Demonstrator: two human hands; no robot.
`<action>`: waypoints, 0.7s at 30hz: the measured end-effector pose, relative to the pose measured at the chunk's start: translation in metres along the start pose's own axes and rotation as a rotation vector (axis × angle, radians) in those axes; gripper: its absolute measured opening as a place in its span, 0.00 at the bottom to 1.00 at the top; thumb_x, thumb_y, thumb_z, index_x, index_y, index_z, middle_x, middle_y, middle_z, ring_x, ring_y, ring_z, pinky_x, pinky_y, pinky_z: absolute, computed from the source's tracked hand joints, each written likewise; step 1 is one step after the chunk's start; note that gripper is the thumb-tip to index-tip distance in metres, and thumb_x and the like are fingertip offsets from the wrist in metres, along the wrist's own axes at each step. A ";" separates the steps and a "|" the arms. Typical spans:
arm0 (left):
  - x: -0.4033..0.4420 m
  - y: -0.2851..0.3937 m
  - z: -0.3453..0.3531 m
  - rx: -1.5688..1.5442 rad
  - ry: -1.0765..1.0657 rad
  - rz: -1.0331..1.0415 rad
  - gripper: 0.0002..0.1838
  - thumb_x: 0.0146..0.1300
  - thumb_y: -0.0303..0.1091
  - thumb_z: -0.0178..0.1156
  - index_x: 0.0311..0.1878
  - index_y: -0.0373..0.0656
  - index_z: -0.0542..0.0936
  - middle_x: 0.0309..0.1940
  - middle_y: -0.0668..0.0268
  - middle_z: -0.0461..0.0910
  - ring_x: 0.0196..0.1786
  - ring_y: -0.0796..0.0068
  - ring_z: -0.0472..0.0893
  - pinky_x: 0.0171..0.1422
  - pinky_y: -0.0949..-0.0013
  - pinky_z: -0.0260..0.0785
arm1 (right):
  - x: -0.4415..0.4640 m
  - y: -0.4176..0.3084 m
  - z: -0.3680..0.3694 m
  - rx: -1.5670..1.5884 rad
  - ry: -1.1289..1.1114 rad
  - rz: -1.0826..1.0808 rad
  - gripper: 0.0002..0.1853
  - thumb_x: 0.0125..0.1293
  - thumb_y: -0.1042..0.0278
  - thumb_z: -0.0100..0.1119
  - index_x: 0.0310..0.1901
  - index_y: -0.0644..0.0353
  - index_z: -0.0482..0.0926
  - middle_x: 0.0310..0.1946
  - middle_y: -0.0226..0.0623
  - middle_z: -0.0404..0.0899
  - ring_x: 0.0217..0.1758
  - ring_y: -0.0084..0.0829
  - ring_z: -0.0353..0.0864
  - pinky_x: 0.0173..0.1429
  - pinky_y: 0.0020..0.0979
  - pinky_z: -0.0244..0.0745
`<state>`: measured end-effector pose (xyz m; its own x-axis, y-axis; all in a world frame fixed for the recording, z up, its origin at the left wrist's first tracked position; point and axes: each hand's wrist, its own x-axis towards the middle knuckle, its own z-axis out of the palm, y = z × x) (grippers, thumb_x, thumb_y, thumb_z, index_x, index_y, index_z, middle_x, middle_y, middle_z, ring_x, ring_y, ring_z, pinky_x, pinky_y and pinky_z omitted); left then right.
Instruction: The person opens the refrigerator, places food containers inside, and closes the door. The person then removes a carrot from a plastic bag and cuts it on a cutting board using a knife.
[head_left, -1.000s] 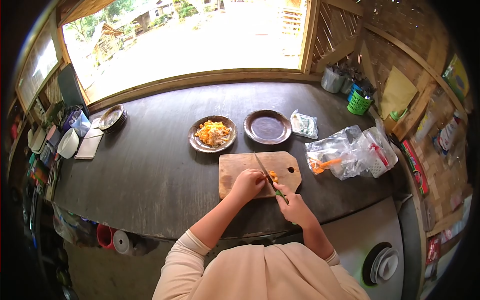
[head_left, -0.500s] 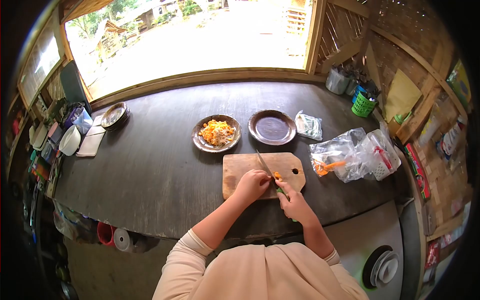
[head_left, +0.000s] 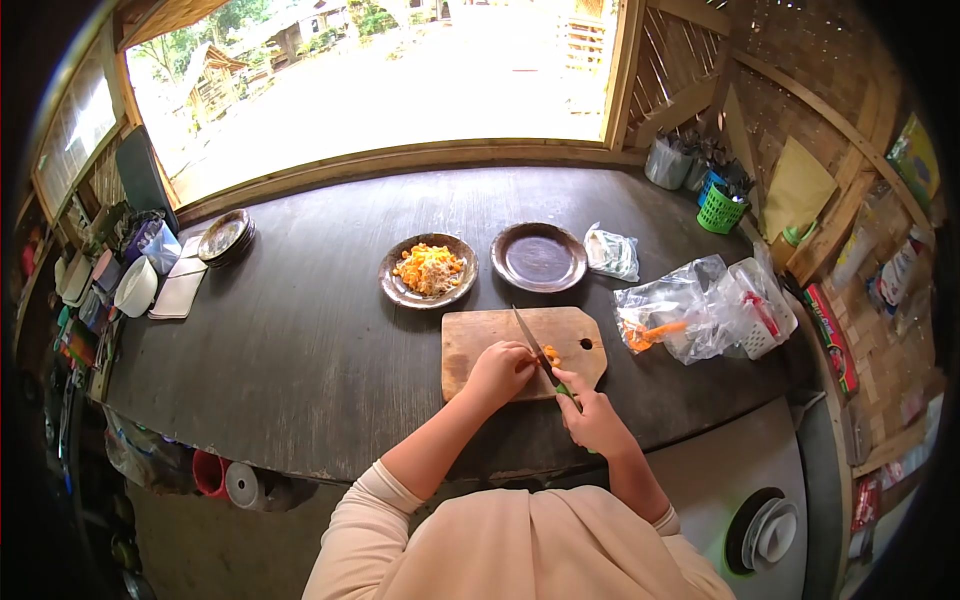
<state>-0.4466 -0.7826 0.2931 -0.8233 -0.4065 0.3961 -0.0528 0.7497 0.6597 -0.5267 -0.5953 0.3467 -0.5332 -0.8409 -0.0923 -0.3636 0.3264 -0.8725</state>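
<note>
A wooden cutting board (head_left: 480, 335) lies near the table's front edge. My right hand (head_left: 592, 420) is wrapped round the green handle of a knife (head_left: 528, 330), whose blade points up and to the left over the board. Against the blade's left side, my left hand (head_left: 505, 372) has its fingers bent together; what they hold is mostly hidden beneath them. Small orange pieces (head_left: 551, 354) lie on the board just right of the blade. Behind the board, a brown plate (head_left: 390, 290) holds a heap of orange and pale shredded food (head_left: 430, 268).
A second brown plate (head_left: 538, 257) stands beside a small plastic packet (head_left: 611, 252). Plastic bags (head_left: 690, 310) with orange pieces and a white basket (head_left: 765, 315) lie right. Stacked plates (head_left: 226, 236) are at the left, a green basket (head_left: 720, 208) at the back right.
The view shifts slightly and returns. Both hands stay over the board, with small movements of the knife beside my left fingers.
</note>
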 end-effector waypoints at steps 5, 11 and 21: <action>-0.001 -0.001 0.001 -0.004 0.009 0.013 0.07 0.53 0.29 0.65 0.35 0.38 0.85 0.36 0.59 0.84 0.41 0.58 0.82 0.48 0.63 0.76 | 0.004 0.012 0.002 -0.004 0.005 -0.131 0.23 0.70 0.71 0.48 0.66 0.50 0.67 0.16 0.32 0.72 0.14 0.20 0.68 0.22 0.27 0.67; 0.000 -0.003 0.001 0.006 0.018 0.029 0.07 0.52 0.29 0.64 0.34 0.38 0.85 0.35 0.59 0.84 0.41 0.57 0.82 0.48 0.62 0.75 | 0.006 0.005 0.001 -0.058 0.030 -0.169 0.22 0.69 0.72 0.50 0.64 0.54 0.69 0.22 0.44 0.77 0.21 0.26 0.73 0.32 0.31 0.72; 0.000 -0.002 0.000 -0.069 0.020 -0.017 0.07 0.53 0.27 0.65 0.35 0.36 0.84 0.35 0.57 0.84 0.37 0.61 0.84 0.42 0.66 0.78 | 0.018 0.009 0.012 -0.095 0.042 -0.199 0.21 0.67 0.74 0.51 0.63 0.57 0.70 0.48 0.56 0.79 0.54 0.55 0.78 0.56 0.39 0.74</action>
<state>-0.4466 -0.7843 0.2915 -0.8110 -0.4300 0.3967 -0.0273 0.7051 0.7085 -0.5306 -0.6127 0.3313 -0.4745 -0.8746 0.0992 -0.5342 0.1965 -0.8222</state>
